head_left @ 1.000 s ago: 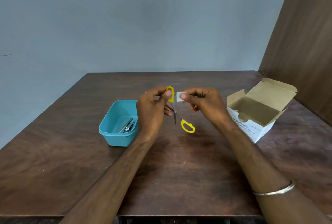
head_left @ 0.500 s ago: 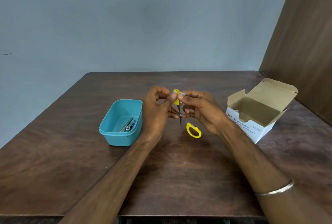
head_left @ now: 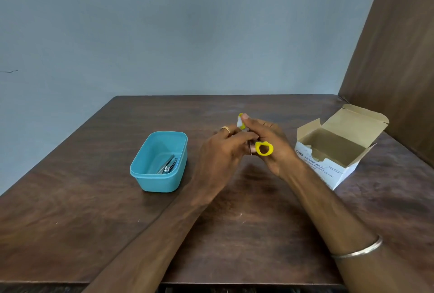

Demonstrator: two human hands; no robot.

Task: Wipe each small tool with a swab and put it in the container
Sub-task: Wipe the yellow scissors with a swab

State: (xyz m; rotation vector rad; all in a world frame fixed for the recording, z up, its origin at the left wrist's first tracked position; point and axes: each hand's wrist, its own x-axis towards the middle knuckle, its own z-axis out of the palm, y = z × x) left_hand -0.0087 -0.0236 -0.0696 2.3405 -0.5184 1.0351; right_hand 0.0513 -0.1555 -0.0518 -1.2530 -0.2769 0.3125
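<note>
Small scissors with yellow handles (head_left: 264, 148) are held above the middle of the table. My left hand (head_left: 220, 151) grips them near the blades, which its fingers mostly hide. My right hand (head_left: 270, 144) pinches a small white swab (head_left: 240, 123) against the upper yellow handle. The lower handle loop shows in front of my right palm. A teal plastic container (head_left: 150, 180) sits to the left of my hands, and metal nail clippers (head_left: 168, 166) lie inside it.
An open cardboard box of alcohol swabs (head_left: 333, 151) stands at the right of the dark wooden table (head_left: 234, 234). A brown wooden panel rises behind the box at the right edge. A grey wall lies beyond the table's far edge.
My hands have come together and shifted a little to the right. The swab went from beside the scissors onto the upper yellow handle, and the lower handle swung up toward my right palm.
</note>
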